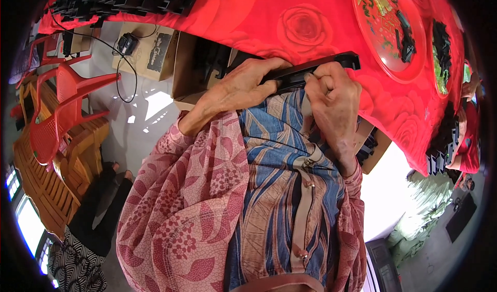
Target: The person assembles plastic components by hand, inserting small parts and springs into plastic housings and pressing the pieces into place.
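A long, narrow black plastic piece (292, 78) lies across both my hands at the near edge of the red-clothed table. My left hand (243, 87) grips its left end, with fingers over the top and the thumb along the near side. My right hand (334, 96) is curled in a fist around the right part, its thumb pressed against the piece. The piece's squared right end sticks out beyond my right knuckles. Whether a smaller part sits under my right fingertips is hidden. Beyond my right hand, a round red tray (391, 59) holds small green, yellow and black pieces.
Black parts (119, 0) are heaped at the far left. Below the table edge stand an open cardboard box (184, 67) and a closed one (147, 59); a black cable (135, 80) hangs nearby. A red chair (64, 98) stands left. Another person's hand (470, 89) shows at far right.
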`<state>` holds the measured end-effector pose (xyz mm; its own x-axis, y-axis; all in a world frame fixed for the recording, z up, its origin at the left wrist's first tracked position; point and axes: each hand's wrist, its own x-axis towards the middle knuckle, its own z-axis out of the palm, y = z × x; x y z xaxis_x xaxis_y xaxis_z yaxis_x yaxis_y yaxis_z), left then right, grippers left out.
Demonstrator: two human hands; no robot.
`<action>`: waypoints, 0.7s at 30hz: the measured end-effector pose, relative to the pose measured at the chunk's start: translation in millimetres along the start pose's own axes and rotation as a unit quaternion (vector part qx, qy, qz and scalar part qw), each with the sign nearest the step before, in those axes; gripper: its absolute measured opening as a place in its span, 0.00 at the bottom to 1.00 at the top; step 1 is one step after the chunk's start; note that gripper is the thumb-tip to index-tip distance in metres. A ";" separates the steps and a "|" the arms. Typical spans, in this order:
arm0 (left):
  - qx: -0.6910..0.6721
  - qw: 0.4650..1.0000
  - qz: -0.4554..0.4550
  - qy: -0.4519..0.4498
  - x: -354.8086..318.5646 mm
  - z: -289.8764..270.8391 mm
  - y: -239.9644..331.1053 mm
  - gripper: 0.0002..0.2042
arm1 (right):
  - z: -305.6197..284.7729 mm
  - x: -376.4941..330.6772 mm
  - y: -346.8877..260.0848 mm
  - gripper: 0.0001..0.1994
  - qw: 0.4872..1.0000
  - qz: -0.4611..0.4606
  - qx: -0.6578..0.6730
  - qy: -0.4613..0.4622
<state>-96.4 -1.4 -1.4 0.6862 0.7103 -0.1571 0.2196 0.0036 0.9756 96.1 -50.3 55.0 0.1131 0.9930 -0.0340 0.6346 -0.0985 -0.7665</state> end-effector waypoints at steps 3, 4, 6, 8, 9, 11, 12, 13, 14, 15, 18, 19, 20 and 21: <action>0.025 0.998 -0.059 0.020 1.0 5.4 16.9 0.18 | -1.8 1.0 -0.5 0.06 1.000 -0.005 -0.007 0.009; 0.005 0.997 -0.066 0.051 -0.6 10.5 17.8 0.14 | -1.2 1.7 -1.2 0.06 1.000 -0.003 -0.010 0.008; 0.015 0.995 -0.076 0.057 -2.1 13.5 19.2 0.12 | -0.8 1.2 -1.0 0.06 1.000 0.001 -0.012 0.006; 0.012 0.992 -0.106 0.071 -0.1 15.2 19.4 0.09 | -0.1 1.6 -0.6 0.07 1.000 0.007 -0.024 -0.003; 0.020 0.993 -0.097 0.066 0.6 16.5 16.3 0.09 | -0.3 1.3 -0.6 0.07 1.000 0.005 -0.023 0.010; 0.036 0.994 -0.069 0.082 3.6 19.7 9.1 0.09 | -2.6 -0.4 0.4 0.08 0.999 0.025 -0.030 -0.009; 0.031 0.992 -0.084 0.089 1.4 19.7 11.6 0.10 | 0.4 -1.1 3.3 0.08 0.999 0.016 -0.043 -0.006; 0.046 0.991 -0.099 0.078 2.5 18.1 17.1 0.11 | -0.4 -1.3 4.0 0.08 0.999 0.014 -0.044 0.010; 0.066 0.991 -0.076 0.091 3.3 20.4 13.8 0.11 | -1.3 -1.8 3.5 0.08 0.999 0.025 -0.033 0.006; 0.087 0.989 -0.053 0.106 3.1 22.1 10.3 0.11 | -0.8 -2.3 3.6 0.08 0.999 0.034 -0.020 0.001; 0.134 0.982 -0.070 0.111 3.1 23.2 17.7 0.10 | 5.3 -3.5 8.8 0.08 0.999 0.003 -0.008 0.045; 0.138 0.981 -0.073 0.117 3.0 24.0 16.8 0.10 | 6.9 -3.7 8.3 0.07 0.998 -0.020 0.012 0.066; 0.130 0.981 -0.075 0.121 3.3 25.1 18.1 0.10 | 7.8 -4.3 7.5 0.07 0.998 -0.003 -0.003 0.064; 0.134 0.979 -0.080 0.127 2.9 25.9 19.6 0.09 | 7.9 -4.9 7.0 0.07 0.997 -0.007 -0.001 0.074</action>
<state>-72.1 -17.6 13.2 0.4399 0.8685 -0.2285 0.5088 -0.0313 0.8603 93.9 -55.4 44.7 0.2168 0.9736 0.0715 0.6379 -0.0859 -0.7653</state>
